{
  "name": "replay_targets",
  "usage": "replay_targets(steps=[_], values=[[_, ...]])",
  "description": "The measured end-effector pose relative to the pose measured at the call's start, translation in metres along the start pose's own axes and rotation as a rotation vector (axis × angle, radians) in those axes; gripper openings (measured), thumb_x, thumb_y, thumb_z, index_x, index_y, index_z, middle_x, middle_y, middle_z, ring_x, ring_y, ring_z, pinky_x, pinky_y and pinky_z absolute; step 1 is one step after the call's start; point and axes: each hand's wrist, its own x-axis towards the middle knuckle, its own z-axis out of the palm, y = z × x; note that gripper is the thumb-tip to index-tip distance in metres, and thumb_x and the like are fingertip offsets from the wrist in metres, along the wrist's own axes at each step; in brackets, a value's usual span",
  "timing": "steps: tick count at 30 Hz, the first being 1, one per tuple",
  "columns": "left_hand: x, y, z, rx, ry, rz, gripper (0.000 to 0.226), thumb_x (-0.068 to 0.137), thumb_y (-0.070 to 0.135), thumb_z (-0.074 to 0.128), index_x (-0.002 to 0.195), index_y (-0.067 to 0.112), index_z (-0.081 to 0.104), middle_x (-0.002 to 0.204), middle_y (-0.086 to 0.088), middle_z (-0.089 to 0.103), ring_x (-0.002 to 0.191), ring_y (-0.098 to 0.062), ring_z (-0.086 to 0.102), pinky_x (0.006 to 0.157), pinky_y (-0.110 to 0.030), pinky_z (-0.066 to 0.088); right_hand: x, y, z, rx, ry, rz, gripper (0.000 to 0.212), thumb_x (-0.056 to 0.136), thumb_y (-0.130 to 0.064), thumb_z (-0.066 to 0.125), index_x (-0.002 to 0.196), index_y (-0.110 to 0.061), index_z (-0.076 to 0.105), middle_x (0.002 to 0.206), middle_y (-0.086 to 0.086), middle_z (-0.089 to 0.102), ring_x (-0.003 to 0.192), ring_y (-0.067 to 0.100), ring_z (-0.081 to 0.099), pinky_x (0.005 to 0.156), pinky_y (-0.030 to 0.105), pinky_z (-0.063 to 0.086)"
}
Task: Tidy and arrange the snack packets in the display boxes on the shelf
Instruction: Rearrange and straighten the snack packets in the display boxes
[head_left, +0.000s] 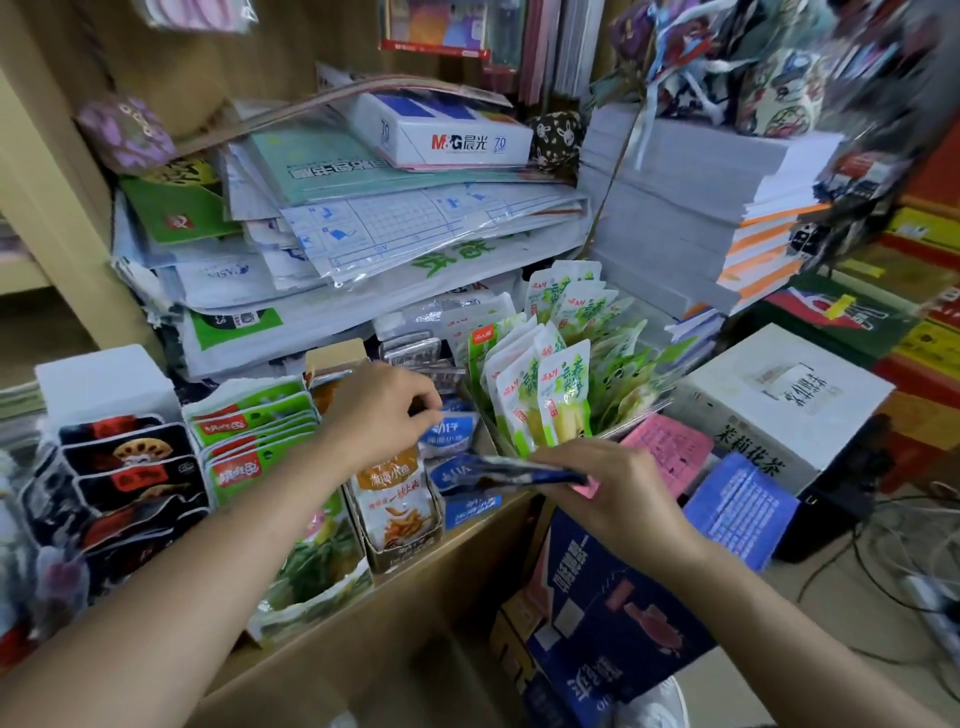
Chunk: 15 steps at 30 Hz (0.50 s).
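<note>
Right hand (597, 488) is gripping a flat blue stack (519, 470), long axis running left-right, at the shelf's (467, 571) front edge, just right of its box (470, 512). Left hand (384, 410) is curling over packets (449, 426) there, grip unclear.

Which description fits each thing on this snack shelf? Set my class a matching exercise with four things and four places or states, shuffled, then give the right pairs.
Things
1. left hand
2. right hand
3. white M&G box
4. black packets

Descriptions
A. lies on top of the paper pile at the back
B. holds a dark blue packet flat
C. stand just left of the green packets
D. fingers at a blue-and-white packet in the row

Pairs: 1-D, 2-B, 3-A, 4-C
</note>
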Motion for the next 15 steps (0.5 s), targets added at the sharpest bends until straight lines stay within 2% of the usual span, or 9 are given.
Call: replay_targets(steps=[2, 5, 8, 10, 12, 15], values=[[0.005, -0.005, -0.004, -0.035, 0.081, -0.036, 0.004, 0.087, 0.031, 0.075, 0.084, 0.029, 0.078, 0.08, 0.016, 0.074, 0.072, -0.005, 0.067, 0.074, -0.033, 0.058, 0.003, 0.0, 0.01, -0.086, -0.027, -0.09, 0.034, 0.085, -0.009, 0.077, 0.118, -0.018, 0.073, 0.107, -0.006, 0.073, 0.096, 0.006, 0.067, 0.084, 0.021, 0.055], [0.011, -0.015, -0.008, -0.072, 0.177, -0.105, 0.006, 0.084, 0.031, 0.077, 0.079, 0.03, 0.077, 0.071, 0.018, 0.071, 0.07, -0.005, 0.066, 0.067, -0.034, 0.059, 0.008, -0.002, 0.014, -0.141, -0.041, -0.14, 0.032, 0.085, -0.013, 0.077, 0.116, -0.015, 0.072, 0.103, -0.003, 0.074, 0.09, 0.01, 0.069, 0.08, 0.023, 0.057], [0.014, -0.016, -0.008, -0.096, 0.17, -0.115, 0.007, 0.084, 0.031, 0.077, 0.077, 0.03, 0.077, 0.071, 0.018, 0.071, 0.069, -0.003, 0.066, 0.067, -0.031, 0.058, 0.012, -0.002, 0.005, -0.062, 0.04, -0.094, 0.027, 0.086, -0.017, 0.077, 0.113, -0.015, 0.074, 0.096, -0.005, 0.073, 0.082, 0.006, 0.067, 0.072, 0.021, 0.055], [0.014, -0.015, -0.008, -0.1, 0.162, -0.106, 0.007, 0.085, 0.031, 0.078, 0.078, 0.03, 0.077, 0.072, 0.018, 0.071, 0.068, -0.003, 0.065, 0.066, -0.028, 0.056, 0.021, 0.001, -0.001, -0.052, 0.093, -0.081, 0.026, 0.086, -0.015, 0.076, 0.111, -0.014, 0.075, 0.096, -0.006, 0.073, 0.082, 0.002, 0.065, 0.074, 0.019, 0.054], [0.013, -0.017, -0.008, -0.131, 0.164, -0.107, 0.006, 0.084, 0.031, 0.078, 0.078, 0.029, 0.077, 0.073, 0.018, 0.071, 0.068, -0.002, 0.065, 0.066, -0.03, 0.058, 0.032, 0.002, 0.001, -0.106, 0.066, -0.106, 0.026, 0.086, -0.013, 0.077, 0.111, -0.014, 0.075, 0.098, -0.004, 0.074, 0.087, 0.007, 0.067, 0.078, 0.027, 0.057], [0.013, -0.023, -0.008, -0.186, 0.164, -0.126, 0.005, 0.082, 0.032, 0.08, 0.079, 0.028, 0.078, 0.074, 0.018, 0.072, 0.07, -0.001, 0.066, 0.07, -0.035, 0.059, 0.051, 0.003, 0.012, -0.189, -0.003, -0.172, 0.026, 0.085, -0.008, 0.076, 0.11, -0.012, 0.075, 0.097, 0.001, 0.075, 0.086, 0.018, 0.071, 0.074, 0.039, 0.059]])
